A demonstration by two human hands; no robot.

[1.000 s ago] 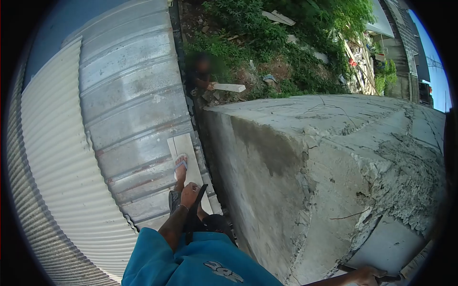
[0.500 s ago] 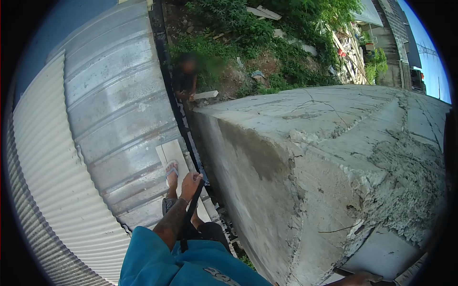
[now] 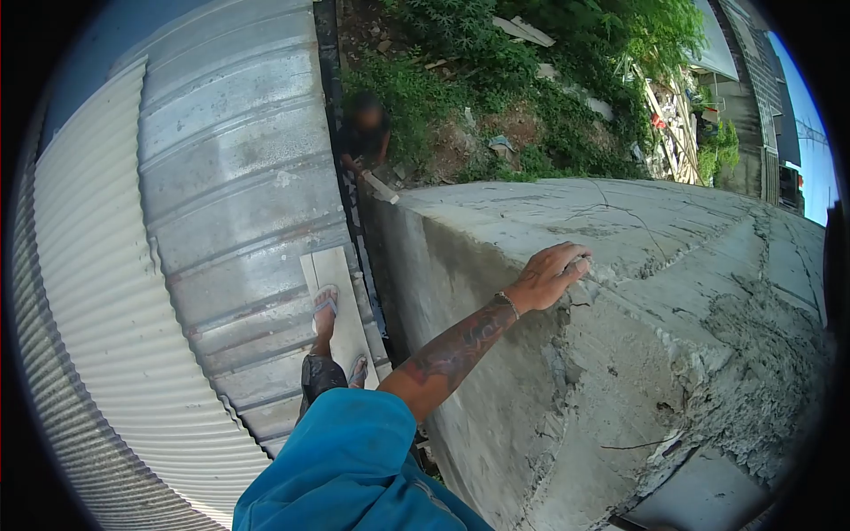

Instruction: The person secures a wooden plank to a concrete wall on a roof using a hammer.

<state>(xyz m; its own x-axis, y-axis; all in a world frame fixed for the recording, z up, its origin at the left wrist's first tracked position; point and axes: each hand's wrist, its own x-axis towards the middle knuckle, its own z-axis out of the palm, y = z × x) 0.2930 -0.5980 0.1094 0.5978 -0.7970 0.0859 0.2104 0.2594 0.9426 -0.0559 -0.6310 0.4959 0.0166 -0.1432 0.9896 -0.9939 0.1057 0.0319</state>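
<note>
Pale corrugated sheeting (image 3: 106,292) runs down the far left, beside a ribbed metal roof (image 3: 239,168) streaked with rust-coloured marks. On the roof, near its right edge, a person in a blue shirt (image 3: 345,442) stands on a light board (image 3: 332,264), two sandaled feet (image 3: 325,303) showing, one ahead of the other. A dark, narrow gap separates the roof from a concrete wall (image 3: 496,372), which fills the middle and right of the scene, damp-stained near its upper corner.

At the far end of the gap, a second person (image 3: 363,142) in dark clothing has hold of a pale, flat piece (image 3: 381,188) that slants toward the wall's far corner. Green plants (image 3: 496,71) and bare earth lie beyond.

The person's left hand (image 3: 551,276), a bracelet (image 3: 508,305) at the wrist, reaches across to the wall and rests palm down on its broken upper edge, partly open, fingers gently bent, with no object seen in its grasp. The right hand is out of view; its grip cannot be told.

Farther right, crumbly mortar (image 3: 753,327) coats the wall's surface, while a heap of boards (image 3: 673,124) and a strip of blue sky (image 3: 815,124) show behind.
</note>
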